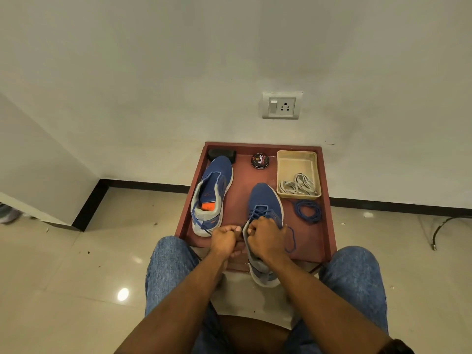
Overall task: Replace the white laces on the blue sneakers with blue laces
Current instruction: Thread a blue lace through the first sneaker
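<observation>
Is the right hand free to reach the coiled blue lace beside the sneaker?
Probably not yet: the right hand is gripping the sneaker it's lacing. The coiled blue lace lies uncovered on the tray, so letting go would open the way.

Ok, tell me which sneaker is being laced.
The right-hand sneaker, nearer the beige tray: both hands grip at its eyelets. The other sneaker lies untouched.

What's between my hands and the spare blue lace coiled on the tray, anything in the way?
Nothing visible blocks it. The coiled blue lace lies on bare tray beyond your right hand, beside the sneaker you're lacing. Both hands are busy, though.
</observation>
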